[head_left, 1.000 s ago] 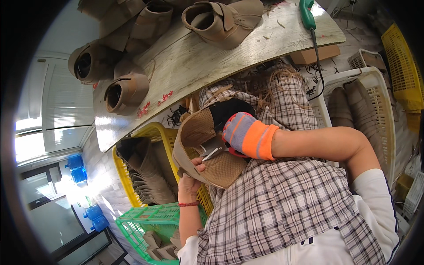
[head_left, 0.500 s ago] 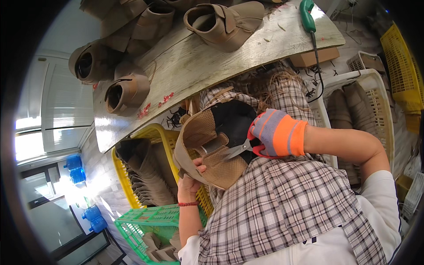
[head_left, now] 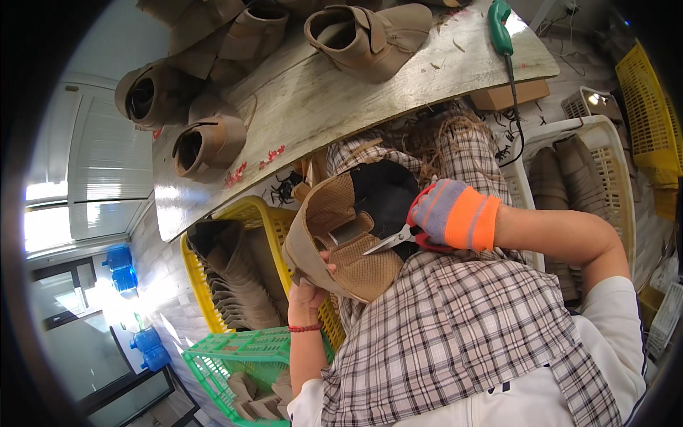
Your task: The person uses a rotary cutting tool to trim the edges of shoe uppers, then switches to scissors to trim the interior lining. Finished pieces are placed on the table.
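A tan shoe upper [head_left: 313,206] with a mesh lining and a black inner part lies over my lap, its opening turned toward me. My left hand [head_left: 311,288] grips its near left edge, thumb inside on the lining and fingers mostly hidden behind. On my right hand [head_left: 455,215] is a grey and orange glove. It is closed round the red handles of a pair of scissors [head_left: 390,240], whose blades lie across the lining and point left. Whether the blade tips touch the material, I cannot tell.
Several tan shoe uppers [head_left: 370,39] stand on the worn table [head_left: 320,107], near a green corded tool [head_left: 500,28]. At left are a yellow basket [head_left: 265,213] of stacked uppers and a green basket [head_left: 213,356] of tan pieces. A white basket [head_left: 612,128] sits at right.
The scissor blades look closer together now, and my right hand has shifted slightly right. The shoe upper stays in my left hand. The whole view has moved a little.
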`<state>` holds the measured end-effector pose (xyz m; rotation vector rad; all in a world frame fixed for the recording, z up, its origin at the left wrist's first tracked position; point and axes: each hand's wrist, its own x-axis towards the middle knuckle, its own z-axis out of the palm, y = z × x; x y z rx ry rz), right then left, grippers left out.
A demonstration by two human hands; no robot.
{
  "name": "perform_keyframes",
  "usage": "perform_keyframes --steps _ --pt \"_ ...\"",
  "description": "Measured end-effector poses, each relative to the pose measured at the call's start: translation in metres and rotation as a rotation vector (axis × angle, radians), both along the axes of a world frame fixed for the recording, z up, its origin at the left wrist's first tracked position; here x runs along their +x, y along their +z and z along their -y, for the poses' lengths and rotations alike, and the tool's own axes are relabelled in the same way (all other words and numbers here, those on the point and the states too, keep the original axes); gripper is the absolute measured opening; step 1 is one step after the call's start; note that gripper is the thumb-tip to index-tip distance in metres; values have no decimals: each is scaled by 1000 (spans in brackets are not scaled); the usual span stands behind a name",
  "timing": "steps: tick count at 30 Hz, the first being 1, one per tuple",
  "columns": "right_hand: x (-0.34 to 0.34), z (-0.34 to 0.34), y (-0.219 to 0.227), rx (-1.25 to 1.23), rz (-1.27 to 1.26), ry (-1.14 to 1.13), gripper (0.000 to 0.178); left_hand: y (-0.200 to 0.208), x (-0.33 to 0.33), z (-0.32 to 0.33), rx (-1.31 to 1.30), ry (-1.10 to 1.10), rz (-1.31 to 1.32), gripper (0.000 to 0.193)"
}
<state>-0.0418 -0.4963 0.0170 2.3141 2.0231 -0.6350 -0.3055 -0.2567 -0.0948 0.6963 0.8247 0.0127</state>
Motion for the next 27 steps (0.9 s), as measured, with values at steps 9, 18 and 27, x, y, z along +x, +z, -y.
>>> perform_keyframes --steps 9,18,27 --pt "21 -8 -23 112 -98 -143 44 5 9 8 114 -28 -36 39" --pt "18 -28 -26 -143 -164 -66 72 -7 5 9 60 -41 40 40" --pt "12 -35 -10 -193 -147 -54 72 -13 5 10 4 -6 53 36"
